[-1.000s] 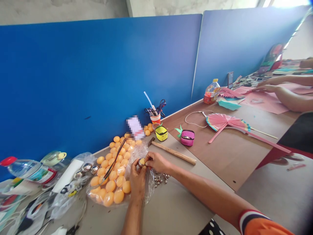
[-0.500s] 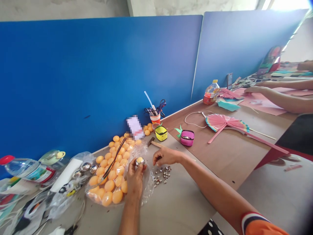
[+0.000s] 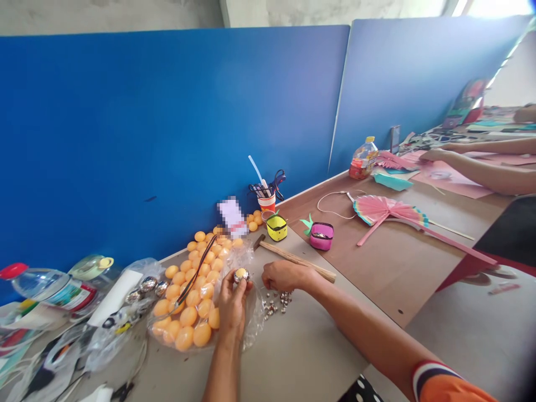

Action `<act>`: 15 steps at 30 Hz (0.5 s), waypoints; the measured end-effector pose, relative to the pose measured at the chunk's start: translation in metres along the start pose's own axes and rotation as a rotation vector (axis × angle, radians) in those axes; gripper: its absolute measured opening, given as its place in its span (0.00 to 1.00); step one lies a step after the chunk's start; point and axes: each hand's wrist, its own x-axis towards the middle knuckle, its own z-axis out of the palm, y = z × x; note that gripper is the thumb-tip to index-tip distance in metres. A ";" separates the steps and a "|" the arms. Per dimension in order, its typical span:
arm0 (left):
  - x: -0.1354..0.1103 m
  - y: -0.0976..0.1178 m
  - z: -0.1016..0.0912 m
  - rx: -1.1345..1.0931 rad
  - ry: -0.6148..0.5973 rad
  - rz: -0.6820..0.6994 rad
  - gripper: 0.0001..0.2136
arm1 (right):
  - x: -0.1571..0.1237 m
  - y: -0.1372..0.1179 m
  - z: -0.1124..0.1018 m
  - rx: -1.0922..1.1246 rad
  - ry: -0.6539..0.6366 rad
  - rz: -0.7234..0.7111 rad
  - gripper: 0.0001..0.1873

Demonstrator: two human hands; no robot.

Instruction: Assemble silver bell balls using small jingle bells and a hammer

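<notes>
Left hand (image 3: 233,306) is gripping a ball (image 3: 242,275); right hand (image 3: 286,275), hold unclear, is sitting by beads (image 3: 285,300) inside the surface's (image 3: 301,352) edges.

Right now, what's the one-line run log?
left hand: holds round silver metal piece; right hand: near small round silver pieces; beyond: wooden-handled hammer

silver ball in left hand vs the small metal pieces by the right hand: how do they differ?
Size: the silver ball is much bigger than any of the small metal pieces.
Count: one ball in the left hand; many pieces in a loose scatter.
Support: the ball is gripped above the table; the pieces lie on it, near the right hand.
Shared: both are shiny and silver-coloured.
</notes>
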 end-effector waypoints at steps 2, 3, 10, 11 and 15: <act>0.000 0.001 0.000 0.001 -0.007 -0.003 0.25 | 0.001 0.001 0.001 -0.013 -0.001 -0.010 0.13; -0.001 0.002 0.000 0.003 -0.009 -0.003 0.25 | 0.001 0.002 0.001 -0.011 -0.006 -0.012 0.13; -0.001 0.001 -0.001 0.011 -0.009 -0.011 0.25 | 0.000 0.005 0.000 0.018 -0.004 -0.010 0.16; 0.000 0.001 0.000 0.010 -0.006 -0.009 0.25 | 0.000 0.006 0.000 0.018 -0.005 -0.014 0.16; 0.000 0.001 0.000 0.025 -0.004 0.006 0.26 | 0.000 0.007 0.000 0.132 0.033 -0.039 0.13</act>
